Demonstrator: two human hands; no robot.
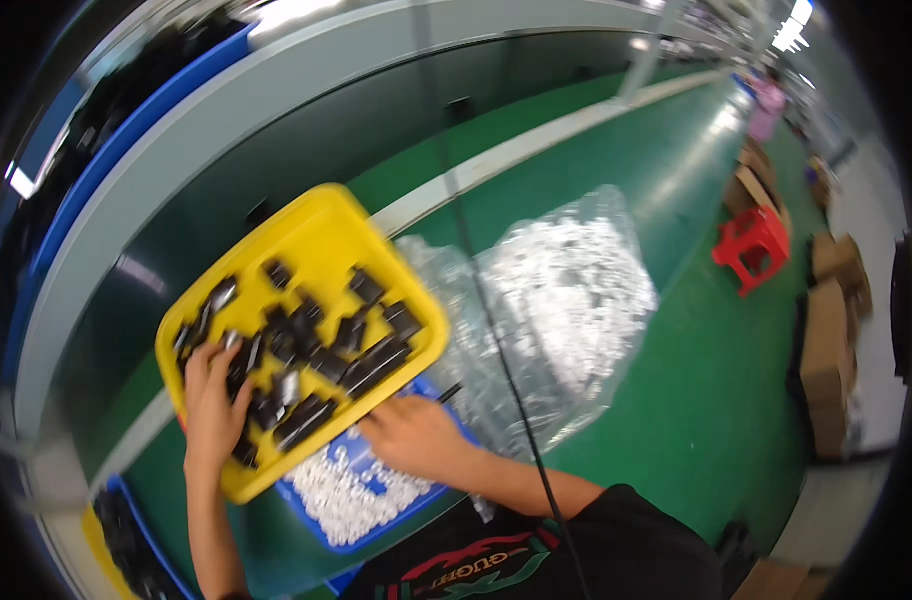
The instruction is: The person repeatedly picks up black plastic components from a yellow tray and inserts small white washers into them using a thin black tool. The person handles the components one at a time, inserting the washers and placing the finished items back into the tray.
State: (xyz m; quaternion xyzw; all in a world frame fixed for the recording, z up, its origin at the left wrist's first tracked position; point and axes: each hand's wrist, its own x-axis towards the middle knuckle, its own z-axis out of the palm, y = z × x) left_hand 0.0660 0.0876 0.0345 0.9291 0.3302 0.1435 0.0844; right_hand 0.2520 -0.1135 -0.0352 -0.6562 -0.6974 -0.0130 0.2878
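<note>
A yellow tray (326, 225) lies tilted in front of me, holding several loose black, glossy, block-like parts (376, 366). My left hand (211, 405) reaches over the tray's left side. Its thumb and fingers close around one dark part (238, 368) among the others. Under the tray's near edge, a blue tray (348, 548) holds many small white pieces (361, 505). My right hand (416, 435) is closed at the yellow tray's near rim, above the blue tray. A thin black stick (450, 393) sticks out beside it; the rim hides the fingertips and what they hold.
A clear plastic bag (576, 300) full of small white pieces lies on the green work surface (676, 370). A dark cable (506, 360) hangs across the view. On the right stand a red stool (752, 246) and cardboard boxes (828, 345); farther back is a person in pink (766, 108).
</note>
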